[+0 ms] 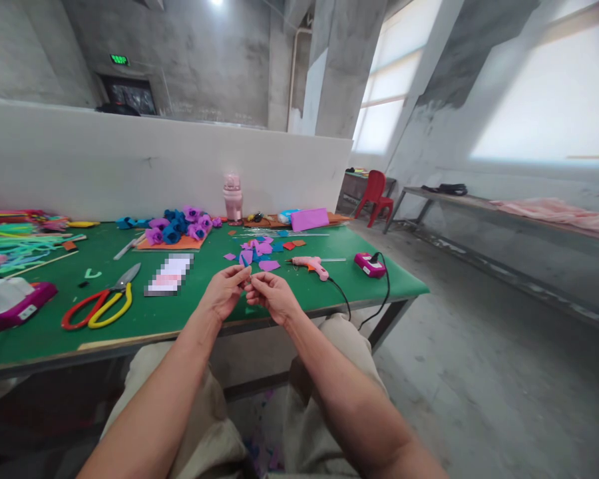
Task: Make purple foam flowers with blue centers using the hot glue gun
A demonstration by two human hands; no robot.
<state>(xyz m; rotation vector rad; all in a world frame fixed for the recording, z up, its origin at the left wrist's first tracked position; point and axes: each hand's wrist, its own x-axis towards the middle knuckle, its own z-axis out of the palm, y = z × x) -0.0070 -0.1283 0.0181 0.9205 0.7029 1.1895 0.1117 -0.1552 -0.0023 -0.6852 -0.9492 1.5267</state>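
Note:
My left hand point(224, 291) and my right hand point(273, 294) meet over the front edge of the green table, thumbs and fingertips pinched together. Whatever lies between the fingertips is too small and too covered to make out. Just beyond the fingers is a loose pile of purple and blue paper pieces point(260, 247). To the right of it a pink glue gun point(310, 265) lies on its side, its black cord running off the table edge. Purple and blue paper flowers point(180, 225) sit on an orange sheet point(170, 245) at the back left.
Red-and-yellow-handled scissors point(102, 305) lie left, beside a blurred-out rectangle point(170, 274). A magenta power strip point(370, 265) stands right, another point(17, 313) far left near colored strips point(24, 243). A pink bottle point(233, 201) stands against the white partition point(170, 163).

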